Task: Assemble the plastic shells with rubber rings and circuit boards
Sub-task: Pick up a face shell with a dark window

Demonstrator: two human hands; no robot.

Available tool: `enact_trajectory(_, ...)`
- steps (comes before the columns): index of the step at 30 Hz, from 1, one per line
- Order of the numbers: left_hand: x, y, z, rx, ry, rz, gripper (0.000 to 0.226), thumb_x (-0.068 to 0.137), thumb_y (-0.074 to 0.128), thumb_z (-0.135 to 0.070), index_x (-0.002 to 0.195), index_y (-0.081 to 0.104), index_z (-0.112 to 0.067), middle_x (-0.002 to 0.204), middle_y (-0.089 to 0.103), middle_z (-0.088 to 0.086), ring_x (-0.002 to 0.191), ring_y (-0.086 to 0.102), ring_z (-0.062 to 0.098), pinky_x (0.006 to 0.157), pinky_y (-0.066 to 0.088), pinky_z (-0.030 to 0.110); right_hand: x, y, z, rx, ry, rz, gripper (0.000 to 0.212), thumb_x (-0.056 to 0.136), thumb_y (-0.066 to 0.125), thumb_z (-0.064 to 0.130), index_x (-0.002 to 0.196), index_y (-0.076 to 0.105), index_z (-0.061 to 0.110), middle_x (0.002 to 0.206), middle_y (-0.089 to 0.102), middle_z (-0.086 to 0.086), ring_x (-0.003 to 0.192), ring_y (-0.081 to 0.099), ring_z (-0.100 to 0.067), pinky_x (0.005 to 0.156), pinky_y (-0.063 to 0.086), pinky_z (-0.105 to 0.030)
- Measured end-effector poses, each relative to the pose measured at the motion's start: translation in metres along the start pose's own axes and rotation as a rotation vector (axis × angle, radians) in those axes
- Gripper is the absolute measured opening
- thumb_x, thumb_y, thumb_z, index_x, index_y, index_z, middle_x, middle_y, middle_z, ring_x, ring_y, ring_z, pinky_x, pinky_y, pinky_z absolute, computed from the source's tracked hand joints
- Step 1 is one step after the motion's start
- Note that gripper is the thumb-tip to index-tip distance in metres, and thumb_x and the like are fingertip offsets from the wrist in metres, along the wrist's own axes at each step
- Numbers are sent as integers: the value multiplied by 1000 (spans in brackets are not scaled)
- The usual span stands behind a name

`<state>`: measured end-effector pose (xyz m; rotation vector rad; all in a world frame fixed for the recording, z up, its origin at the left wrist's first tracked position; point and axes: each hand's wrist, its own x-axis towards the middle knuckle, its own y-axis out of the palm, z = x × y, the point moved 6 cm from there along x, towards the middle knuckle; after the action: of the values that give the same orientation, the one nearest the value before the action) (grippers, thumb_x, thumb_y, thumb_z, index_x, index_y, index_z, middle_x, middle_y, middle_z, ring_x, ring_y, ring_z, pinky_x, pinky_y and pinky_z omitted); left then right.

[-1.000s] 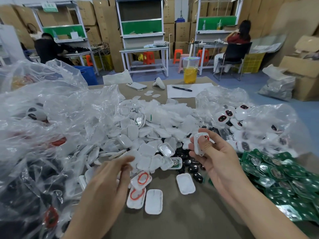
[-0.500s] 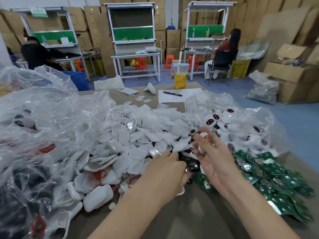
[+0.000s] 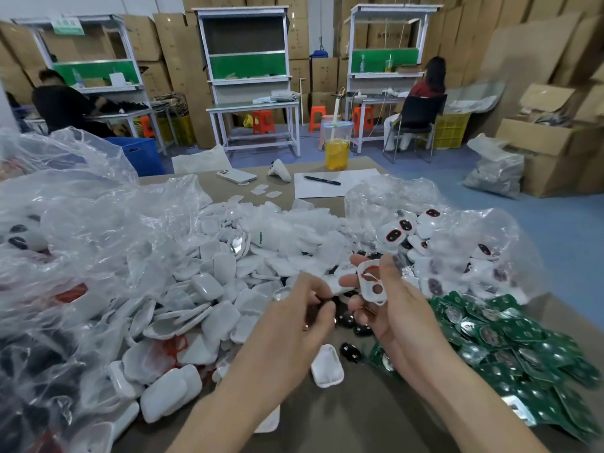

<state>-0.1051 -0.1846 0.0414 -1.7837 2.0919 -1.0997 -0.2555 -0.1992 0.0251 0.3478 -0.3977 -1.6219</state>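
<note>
Moving in from the near-left shells, the left hand (image 3: 304,317) is now sitting just beside the right hand (image 3: 392,312), fingers curling over something blurred; I cannot tell if it is gripping anything. The right hand is pinching a white shell (image 3: 372,284) above the table (image 3: 359,413), hollow side up, showing a red ring (image 3: 368,269) and a round opening. A clear bag (image 3: 457,230) is holding finished shells with dark windows; a larger bag (image 3: 81,243) is holding more. Green circuit boards (image 3: 523,341) are lying loose.

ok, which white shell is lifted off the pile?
The shell pinched by the right hand, red ring inside; the others lie on the table.
</note>
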Motion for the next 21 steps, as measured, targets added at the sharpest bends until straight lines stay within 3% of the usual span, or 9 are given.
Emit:
enact_trajectory(3,-4,-12,13,-368,-131,-186,9,96,62,-32,95,65,-40,71,66,-6,63,57,9,60,44,16,-3,5,-5,-183,-33,30,40,101,41,47,110,72,24,87,76,-6,58,57,-11,55,43,-24)
enact_trajectory(6,-1,-6,16,-640,-206,-161,24,101,55,-19,99,75,-31,72,67,-6,63,58,11,63,52,22,-6,10,-8,-331,-78,42,33,105,40,38,104,71,25,79,75,-2,55,55,-10,51,43,-17)
enact_trajectory(10,-2,-2,17,-870,-282,-88,27,103,53,-15,102,79,-24,92,76,7,75,66,14,70,55,24,-6,11,-8,-409,-123,26,27,103,47,33,100,71,22,70,69,6,48,53,-9,47,44,-16)
enact_trajectory(13,-1,-5,25,-795,-316,-137,25,98,60,-6,105,76,-24,95,77,2,83,69,14,75,57,23,-5,13,-8,-366,-109,44,21,102,51,28,104,70,19,79,70,-6,55,61,-13,51,49,-19)
enact_trajectory(16,-1,-5,25,-654,-259,-139,37,96,58,-3,110,70,-35,92,75,-3,83,69,19,78,56,28,-4,15,-12,-318,-81,68,15,100,57,17,104,71,19,88,71,-15,64,69,-20,57,55,-24)
enact_trajectory(18,-1,-6,18,-563,-185,-125,44,97,55,-4,106,70,-44,91,75,-6,80,69,10,75,56,22,-4,16,-13,-297,-76,72,13,97,62,13,100,73,19,90,71,-16,67,71,-25,59,57,-28)
enact_trajectory(21,-1,-6,18,-571,-166,-167,29,98,56,-4,99,70,-29,92,77,-4,85,73,13,76,57,23,-4,16,-12,-296,-83,60,10,92,69,16,90,73,24,84,74,-8,74,74,-24,61,59,-28)
